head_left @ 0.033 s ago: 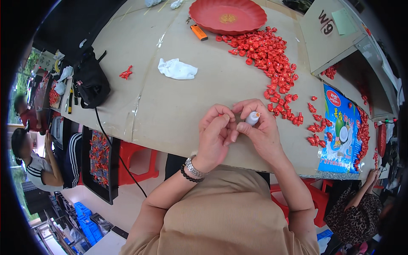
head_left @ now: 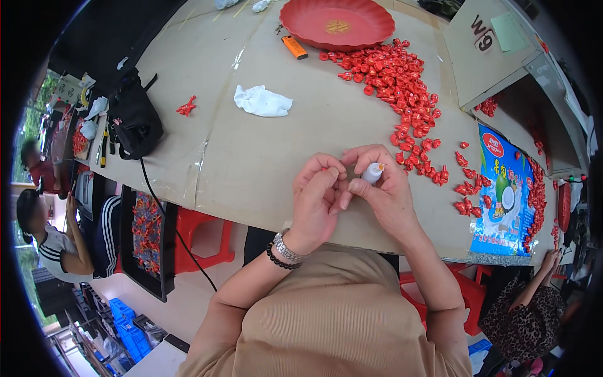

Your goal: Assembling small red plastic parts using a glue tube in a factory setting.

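Over the table's near edge, my left hand [head_left: 317, 201] is closed, thumb and fingers pinched together. A trace of red shows at its fingertips, but I cannot make out the piece. Beside it, my right hand [head_left: 391, 198] is wrapped around a small white bottle [head_left: 372, 174] with an orange tip, which looks like a glue bottle. The fingertips of both hands nearly meet. To the right and beyond the hands spreads a heap of small shiny red pieces [head_left: 408, 94]. One red figure-like piece [head_left: 186, 107] lies alone on the left.
A scalloped red plate [head_left: 301, 28], an orange lighter [head_left: 293, 48] and a crumpled white cloth [head_left: 264, 102] lie farther back. At left is a black bag [head_left: 133, 119] with a cable. A box-like cabinet [head_left: 483, 63] and blue printed sheet [head_left: 499, 226] stand right. Other people sit both sides.
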Demonstrator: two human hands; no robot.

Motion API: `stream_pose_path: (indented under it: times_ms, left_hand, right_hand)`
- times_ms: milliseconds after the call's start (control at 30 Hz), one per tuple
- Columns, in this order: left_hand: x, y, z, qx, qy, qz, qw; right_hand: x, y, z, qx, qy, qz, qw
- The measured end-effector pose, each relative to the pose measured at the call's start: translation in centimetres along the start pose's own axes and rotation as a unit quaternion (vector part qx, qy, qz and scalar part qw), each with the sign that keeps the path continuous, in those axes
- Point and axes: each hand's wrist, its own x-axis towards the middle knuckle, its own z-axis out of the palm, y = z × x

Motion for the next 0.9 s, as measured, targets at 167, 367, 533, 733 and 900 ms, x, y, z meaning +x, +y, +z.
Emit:
stream_pose_path:
  times_ms: [167,367,533,733,900]
  left_hand:
    - [0.0,1.4,0.0,0.032,0.066,0.021,0.997]
    - [0.8,2.1,-0.9,0.093,0.052,0.048,0.993]
    - [0.6,1.9,-1.2,0.084,0.039,0.046,0.995]
    - [0.7,1.9,-1.5,0.075,0.027,0.044,0.996]
    - [0.6,1.8,-1.3,0.068,0.022,0.053,0.996]
  right_hand:
    - [2.5,-0.4,-0.3,-0.114,-0.001,-0.059,0.992]
    - [5.5,0.2,-1.5,-0.152,-0.025,0.007,0.988]
    - [5.2,0.3,-1.6,-0.14,-0.022,0.037,0.989]
    - [4.3,-1.2,-2.4,-0.116,-0.002,0.096,0.989]
    - [2.8,-4.2,-3.3,-0.083,0.063,-0.081,0.991]
